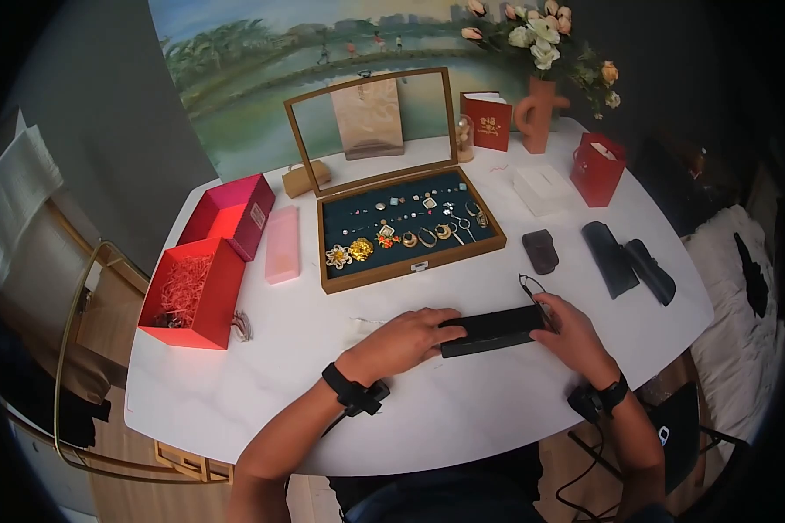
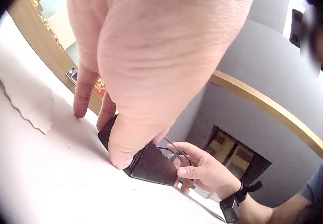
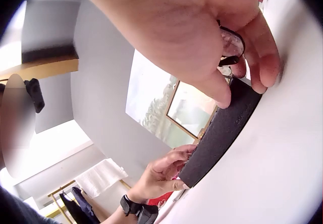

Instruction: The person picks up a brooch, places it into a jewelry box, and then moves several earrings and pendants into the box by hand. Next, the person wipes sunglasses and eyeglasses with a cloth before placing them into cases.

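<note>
A long black glasses case lies across the front of the white table between both hands. My left hand grips its left end, thumb on the near side and fingers on the far side. At the opposite end, my right hand pinches the case between thumb and fingers. Dark-rimmed glasses stick out from that same hand; in the right wrist view a lens of the glasses shows under the palm, the rest hidden. The outer face of the case is plain black.
Behind the hands stands an open jewelry box with a glass lid. Red boxes and a pink case are left. A dark brown pouch and two dark cases lie right, below a red bag.
</note>
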### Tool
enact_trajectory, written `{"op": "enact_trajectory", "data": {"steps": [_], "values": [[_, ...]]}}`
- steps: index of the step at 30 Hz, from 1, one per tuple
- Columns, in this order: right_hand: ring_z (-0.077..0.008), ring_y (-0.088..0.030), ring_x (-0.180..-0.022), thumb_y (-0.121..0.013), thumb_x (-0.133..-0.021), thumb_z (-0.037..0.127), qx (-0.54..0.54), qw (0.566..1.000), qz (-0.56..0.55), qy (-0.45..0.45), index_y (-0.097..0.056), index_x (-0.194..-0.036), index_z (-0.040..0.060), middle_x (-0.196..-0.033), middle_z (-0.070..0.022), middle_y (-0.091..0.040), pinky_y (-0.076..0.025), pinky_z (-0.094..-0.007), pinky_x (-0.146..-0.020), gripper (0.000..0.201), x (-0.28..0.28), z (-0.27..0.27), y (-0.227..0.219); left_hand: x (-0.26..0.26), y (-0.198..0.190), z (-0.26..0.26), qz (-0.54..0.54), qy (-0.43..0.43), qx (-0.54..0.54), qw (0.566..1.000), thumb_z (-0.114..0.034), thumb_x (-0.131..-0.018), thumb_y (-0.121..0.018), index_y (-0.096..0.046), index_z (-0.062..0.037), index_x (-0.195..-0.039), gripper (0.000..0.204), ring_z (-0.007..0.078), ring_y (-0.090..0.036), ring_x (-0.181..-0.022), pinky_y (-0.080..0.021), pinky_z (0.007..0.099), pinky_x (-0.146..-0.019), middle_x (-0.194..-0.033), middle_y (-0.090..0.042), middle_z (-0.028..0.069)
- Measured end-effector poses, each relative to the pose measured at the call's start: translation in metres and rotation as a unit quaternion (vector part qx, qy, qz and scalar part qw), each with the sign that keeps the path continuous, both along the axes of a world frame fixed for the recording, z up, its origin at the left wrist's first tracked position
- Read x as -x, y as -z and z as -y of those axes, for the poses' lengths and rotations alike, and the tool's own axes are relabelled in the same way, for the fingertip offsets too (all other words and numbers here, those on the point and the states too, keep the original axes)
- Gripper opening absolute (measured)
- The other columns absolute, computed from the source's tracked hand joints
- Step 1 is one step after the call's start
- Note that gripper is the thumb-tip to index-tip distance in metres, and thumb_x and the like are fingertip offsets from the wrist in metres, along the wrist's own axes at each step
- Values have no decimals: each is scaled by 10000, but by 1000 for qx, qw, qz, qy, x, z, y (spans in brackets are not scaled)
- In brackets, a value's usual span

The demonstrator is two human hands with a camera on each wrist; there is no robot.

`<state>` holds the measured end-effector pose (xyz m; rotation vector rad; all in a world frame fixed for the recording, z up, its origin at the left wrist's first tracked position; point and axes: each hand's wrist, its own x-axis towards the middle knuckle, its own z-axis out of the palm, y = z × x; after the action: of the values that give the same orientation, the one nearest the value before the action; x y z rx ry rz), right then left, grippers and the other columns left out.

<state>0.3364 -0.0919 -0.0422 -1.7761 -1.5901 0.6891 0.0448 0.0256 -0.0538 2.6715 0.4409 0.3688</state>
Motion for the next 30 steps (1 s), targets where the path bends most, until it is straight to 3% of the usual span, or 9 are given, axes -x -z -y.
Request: {"op": "enact_trajectory", "data": {"steps": [8,13,17,20,23,25,26,28,30], "values": [[-117,-456,-628,-748,-831,54,65,998,-25,8,-522,-1342,94,-760,-25,-490,-441,-277,-600,560,-3,-5,-2,0,2,7,-18,-6,-15,1000,-230,-846,-725,-566,-89,-1310,510,324,-544,-1223,-452,417,-1037,-1431,-505,115],[-67,-498,-536,-702,-887,50,75,979,-190,1,-488,-1364,86,-760,-1,-502,-428,-235,-462,524,-15,-10,15,-2,7,12,-18,-33,-33,999,-278,-878,-705,-558,-90,-1320,502,326,-524,-1247,-441,418,-1050,-1436,-496,125],[-67,-512,-545,-660,-922,56,63,978,-197,-6,-479,-1367,82,-796,-17,-516,-437,-231,-462,482,-14,-11,11,-6,6,15,-21,-43,-63,997,-292,-913,-669,-570,-80,-1306,458,327,-542,-1229,-446,401,-1047,-1407,-523,131],[-67,-503,-553,-601,-967,88,79,975,-204,22,-428,-1418,95,-846,-32,-534,-425,-222,-467,482,-16,-12,2,-8,1,10,11,-44,-16,999,-290,-950,-628,-604,-43,-1251,390,342,-561,-1201,-461,397,-1027,-1339,-574,147],[-61,-477,-588,-523,-1012,137,-46,976,-209,46,-319,-1497,99,-922,-51,-574,-392,-208,-497,528,-21,-6,-22,-6,5,2,110,-95,153,977,-270,-994,-587,-633,1,-1186,335,284,-629,-1043,-504,360,-931,-1198,-631,156],[-66,-485,-641,-549,-996,123,-70,975,-210,5,-353,-1465,71,-962,-54,-580,-415,-208,-565,511,-27,1,-29,-5,2,0,133,-135,243,951,-253,-1022,-563,-629,11,-1197,323,159,-611,-905,-507,290,-839,-1036,-658,118],[-68,-503,-675,-566,-984,107,-72,977,-200,-25,-379,-1446,59,-975,-50,-581,-433,-206,-600,500,-28,5,-31,-5,3,-1,135,-152,289,935,-256,-1030,-556,-624,17,-1188,324,109,-577,-908,-496,271,-821,-973,-661,69],[-71,-539,-751,-624,-939,59,-35,987,-139,-77,-469,-1382,61,-1010,-34,-578,-467,-214,-666,469,-19,9,-33,-7,4,-7,121,-155,344,918,-267,-1036,-547,-618,17,-1185,328,82,-562,-911,-487,256,-824,-976,-656,29],[-157,-601,-842,-716,-880,86,-43,985,23,-167,-595,-1287,104,-1035,-56,-592,-511,-280,-758,425,5,8,-44,-11,17,-12,160,-149,359,907,-290,-1035,-546,-620,16,-1162,339,86,-552,-871,-484,262,-805,-942,-653,32]]}}
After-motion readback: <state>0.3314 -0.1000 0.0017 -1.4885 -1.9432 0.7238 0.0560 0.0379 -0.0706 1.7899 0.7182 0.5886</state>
